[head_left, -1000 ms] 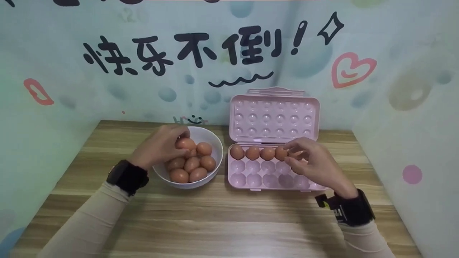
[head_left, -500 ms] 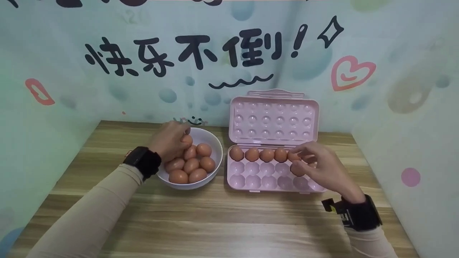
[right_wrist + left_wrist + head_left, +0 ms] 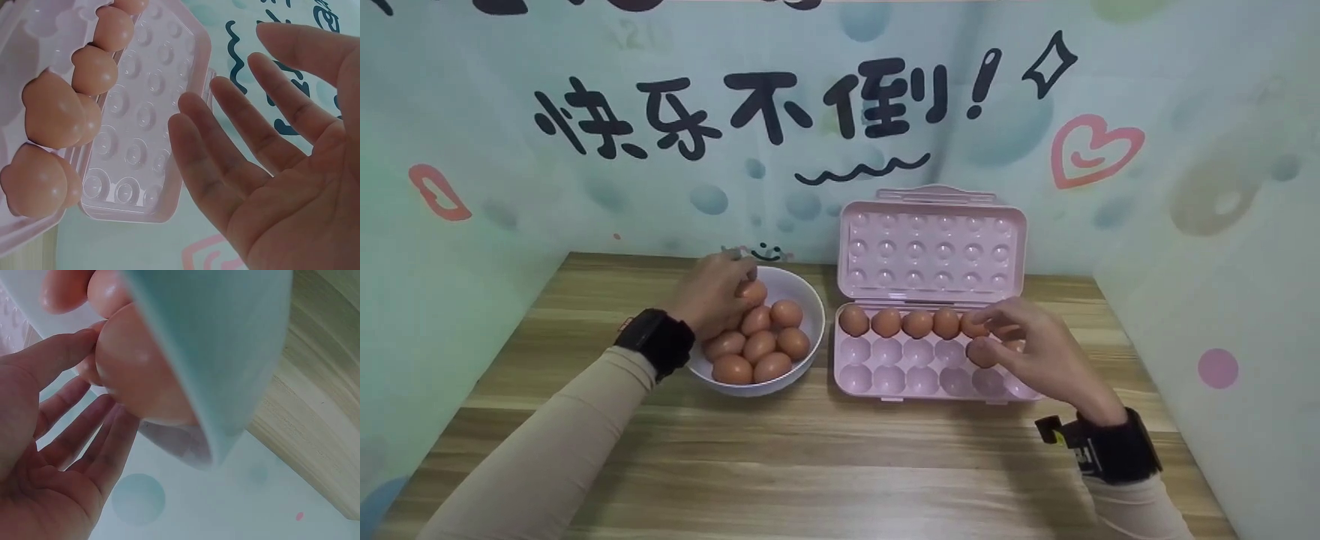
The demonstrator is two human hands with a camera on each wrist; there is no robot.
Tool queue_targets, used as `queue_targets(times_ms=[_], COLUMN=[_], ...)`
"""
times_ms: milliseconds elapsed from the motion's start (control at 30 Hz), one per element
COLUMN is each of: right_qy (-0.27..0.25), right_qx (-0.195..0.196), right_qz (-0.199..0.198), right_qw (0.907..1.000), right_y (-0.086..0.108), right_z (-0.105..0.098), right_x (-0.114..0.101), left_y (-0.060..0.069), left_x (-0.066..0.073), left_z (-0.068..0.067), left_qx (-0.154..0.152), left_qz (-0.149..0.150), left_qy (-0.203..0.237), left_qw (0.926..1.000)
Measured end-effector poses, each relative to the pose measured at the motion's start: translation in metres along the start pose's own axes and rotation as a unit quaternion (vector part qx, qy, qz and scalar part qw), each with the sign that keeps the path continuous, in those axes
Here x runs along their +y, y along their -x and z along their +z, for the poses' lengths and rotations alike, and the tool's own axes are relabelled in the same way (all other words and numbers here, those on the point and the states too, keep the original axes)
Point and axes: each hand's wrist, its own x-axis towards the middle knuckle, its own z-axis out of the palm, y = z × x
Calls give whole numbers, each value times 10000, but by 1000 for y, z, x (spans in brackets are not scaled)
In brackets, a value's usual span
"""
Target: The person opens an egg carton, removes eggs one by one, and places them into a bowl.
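My left hand [image 3: 712, 292] reaches into a white bowl [image 3: 814, 300] of brown eggs, its thumb and fingers about an egg [image 3: 753, 292] at the far left side. In the left wrist view, a nearer egg [image 3: 140, 371] and the bowl wall [image 3: 236, 354] partly hide this grip. My right hand [image 3: 1035, 345] hovers over the right part of a pink egg carton [image 3: 885, 390]. Its fingers [image 3: 219, 124] are spread with nothing held. Eggs [image 3: 919, 324] line the carton's back row. At the right of the middle row, more eggs [image 3: 42, 180] sit partly behind that hand.
The carton's raised lid [image 3: 930, 247] leans toward the printed backdrop [image 3: 660, 202]. Vacant cups [image 3: 889, 379] show in the carton's front row. Bowl and carton stand side by side on a wood-grain table [image 3: 810, 465], with backdrop walls on both sides.
My left hand has moved slightly back and deeper over the bowl, lowering its egg. The right hand has drawn right, away from the back-row eggs. Over the last half second both are nearly still.
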Motion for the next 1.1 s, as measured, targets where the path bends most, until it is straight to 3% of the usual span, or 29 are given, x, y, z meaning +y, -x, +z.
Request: queue_targets(times_ms=[300,567,733,967,1100], right_qy=[200,997,1309,1437,1344], right_qx=[28,54,-59,-270,-336], right_qz=[-35,-543,-875,-663,-794], right_qw=[9998,9935,9875,9870,9872], right_y=[0,1,1,3,1], right_z=[-3,-1,3,9,13], right_x=[3,14,25,36,41], left_y=[8,22,31,43,48], left_x=[14,49,72,97,106], left_z=[-10,-12,-7,8,21], left_qx=[271,448,649,812,889], left_qz=[439,950,1291,1431,1581], left_qy=[-46,146,292,-19,216], left_qw=[9987,9944,9891,9864,9832])
